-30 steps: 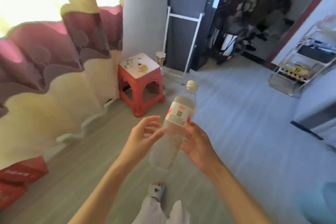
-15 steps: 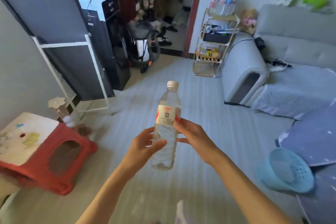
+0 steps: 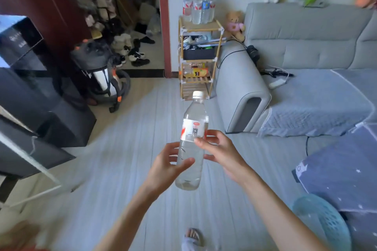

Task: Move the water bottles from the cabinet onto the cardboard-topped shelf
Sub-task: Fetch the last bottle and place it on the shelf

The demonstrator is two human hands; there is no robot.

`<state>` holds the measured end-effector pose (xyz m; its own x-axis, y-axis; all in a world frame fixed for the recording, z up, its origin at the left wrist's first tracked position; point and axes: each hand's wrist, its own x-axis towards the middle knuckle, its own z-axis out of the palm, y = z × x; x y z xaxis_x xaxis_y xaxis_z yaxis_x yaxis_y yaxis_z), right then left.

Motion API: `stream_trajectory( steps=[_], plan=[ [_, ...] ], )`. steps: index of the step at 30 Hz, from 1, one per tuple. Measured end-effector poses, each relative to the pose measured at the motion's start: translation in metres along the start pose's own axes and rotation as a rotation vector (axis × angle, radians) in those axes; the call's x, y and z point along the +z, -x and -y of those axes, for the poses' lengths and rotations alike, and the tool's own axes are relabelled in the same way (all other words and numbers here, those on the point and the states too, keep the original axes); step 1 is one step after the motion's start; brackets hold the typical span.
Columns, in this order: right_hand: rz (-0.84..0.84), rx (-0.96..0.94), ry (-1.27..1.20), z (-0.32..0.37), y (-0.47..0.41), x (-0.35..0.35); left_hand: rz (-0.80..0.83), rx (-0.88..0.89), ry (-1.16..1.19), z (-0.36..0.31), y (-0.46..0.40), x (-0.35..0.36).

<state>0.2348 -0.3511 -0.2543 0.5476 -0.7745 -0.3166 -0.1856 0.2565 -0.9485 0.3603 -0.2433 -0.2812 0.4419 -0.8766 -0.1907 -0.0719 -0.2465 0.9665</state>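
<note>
Clear plastic water bottle (image 3: 191, 144) carried upright in mid-air, well short of the shelf (image 3: 199, 57) and in line with it; left hand (image 3: 167, 166) curled round the lower body, right hand (image 3: 220, 150) pinching at the label, both closed on it. Judged mid-carry: walking still needed to the shelf beside the sofa (image 3: 295, 63). Next, by that reading, lifting to the cardboard top (image 3: 201, 25) and setting down on bare board beside the bottles (image 3: 199, 6) already standing there, without knocking them
</note>
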Motion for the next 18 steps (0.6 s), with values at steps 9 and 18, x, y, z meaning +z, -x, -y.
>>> stream_trajectory(
  steps=[9, 18],
  plan=[
    [0.017, -0.054, 0.106, 0.070, -0.217, -0.062, 0.225, 0.007, -0.086, -0.047, -0.231, 0.004],
    [-0.200, -0.196, 0.220, 0.159, -0.465, -0.125, -0.010, 0.520, -0.930, -0.119, -0.505, -0.046]
  ],
)
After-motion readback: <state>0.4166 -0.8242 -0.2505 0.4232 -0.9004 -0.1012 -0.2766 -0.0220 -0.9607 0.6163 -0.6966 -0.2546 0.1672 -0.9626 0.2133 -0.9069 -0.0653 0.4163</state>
